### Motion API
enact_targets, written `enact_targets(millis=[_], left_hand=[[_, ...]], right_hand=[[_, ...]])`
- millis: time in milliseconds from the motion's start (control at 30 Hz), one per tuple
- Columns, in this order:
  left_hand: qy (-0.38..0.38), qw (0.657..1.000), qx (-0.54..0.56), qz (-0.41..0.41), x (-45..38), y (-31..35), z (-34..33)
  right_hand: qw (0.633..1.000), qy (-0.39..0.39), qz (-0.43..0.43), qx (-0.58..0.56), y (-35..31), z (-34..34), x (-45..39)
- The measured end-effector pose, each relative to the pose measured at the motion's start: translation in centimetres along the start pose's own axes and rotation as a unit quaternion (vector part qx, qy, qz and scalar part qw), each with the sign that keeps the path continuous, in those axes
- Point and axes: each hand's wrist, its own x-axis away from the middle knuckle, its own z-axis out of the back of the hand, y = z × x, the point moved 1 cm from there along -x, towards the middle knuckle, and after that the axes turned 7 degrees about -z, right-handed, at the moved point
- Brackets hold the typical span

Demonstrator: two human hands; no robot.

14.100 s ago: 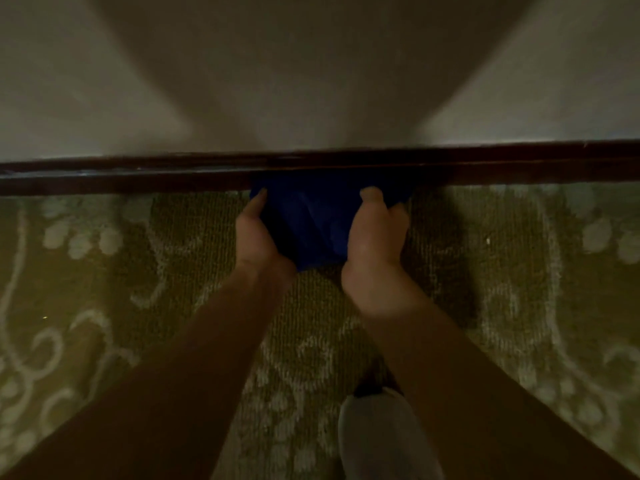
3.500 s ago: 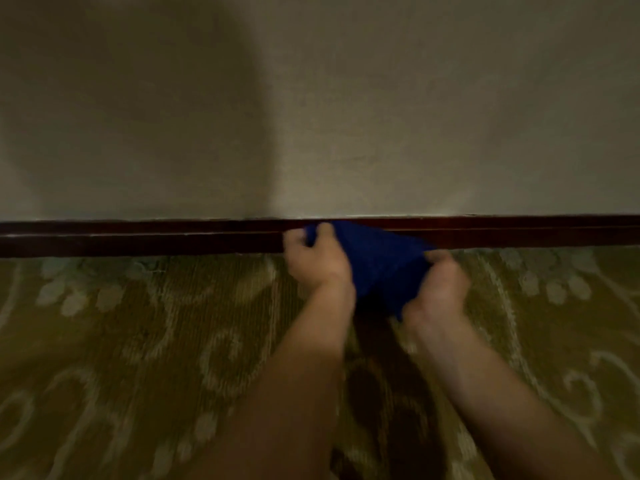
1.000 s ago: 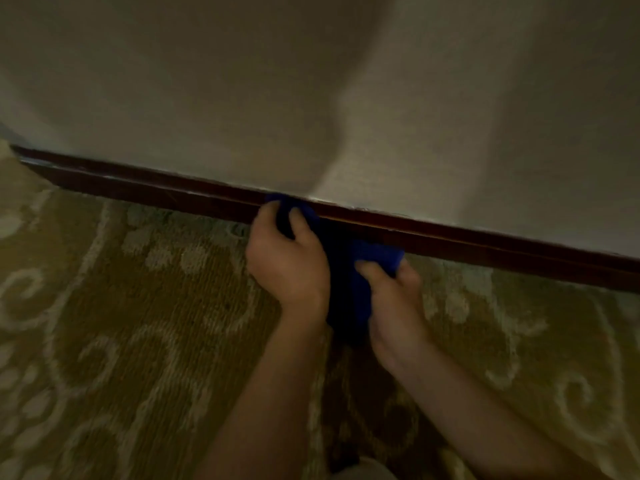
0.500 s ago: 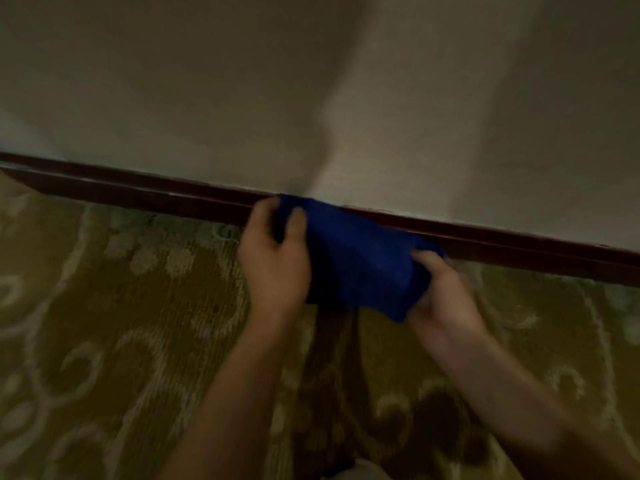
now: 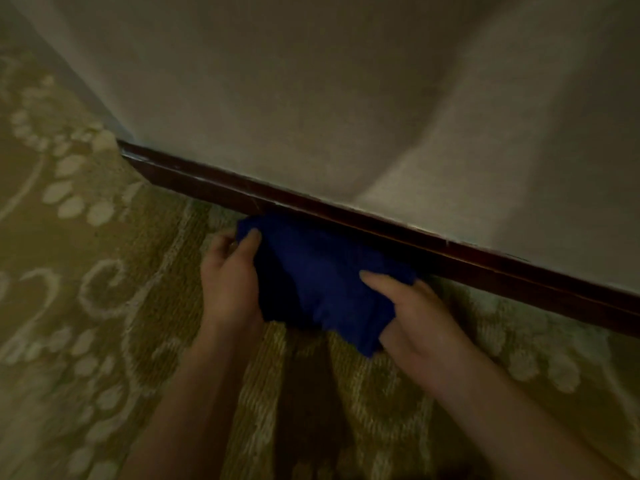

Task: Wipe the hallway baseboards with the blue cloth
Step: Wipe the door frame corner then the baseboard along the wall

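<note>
The blue cloth (image 5: 318, 278) is stretched between both hands, its far edge against the dark wooden baseboard (image 5: 502, 275) that runs from upper left to lower right along the foot of the wall. My left hand (image 5: 230, 282) grips the cloth's left end, thumb on top. My right hand (image 5: 415, 317) grips the right end, thumb lying across the cloth. The baseboard's left end (image 5: 128, 150) shows at a wall corner.
A beige wall (image 5: 311, 98) rises above the baseboard, with shadows across it. Olive carpet with pale scroll and dot patterns (image 5: 86, 271) covers the floor on the left and under my arms.
The view has swung so the wall corner at the left shows. The cloth, bunched a second ago, is spread wider between my hands, and it has shifted left along the baseboard.
</note>
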Motion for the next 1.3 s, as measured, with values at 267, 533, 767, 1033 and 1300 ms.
enact_targets(millis=[267, 533, 767, 1033, 1300], left_hand=[[0.095, 0.969, -0.158, -0.165, -1.1, -2.0, -4.1], [-0.029, 0.993, -0.060, -0.096, -0.9, -0.1, -2.1], [0.126, 0.989, -0.042, -0.061, -9.0, 3.4, 4.6], [-0.143, 0.989, -0.040, 0.007, -8.1, 1.6, 6.0], [-0.085, 0.990, 0.013, 0.112, -9.2, 3.1, 7.6]], right_hand=[[0.993, 0.114, 0.044, 0.006, -0.5, -3.2, -1.9], [0.938, 0.255, 0.216, 0.090, 0.0, -3.1, 1.4], [0.984, 0.136, 0.098, 0.053, 1.3, -14.7, -4.5], [0.967, 0.220, 0.124, 0.018, 0.2, -12.9, -0.7], [0.966, 0.247, 0.063, 0.042, 0.5, -15.9, -2.5]])
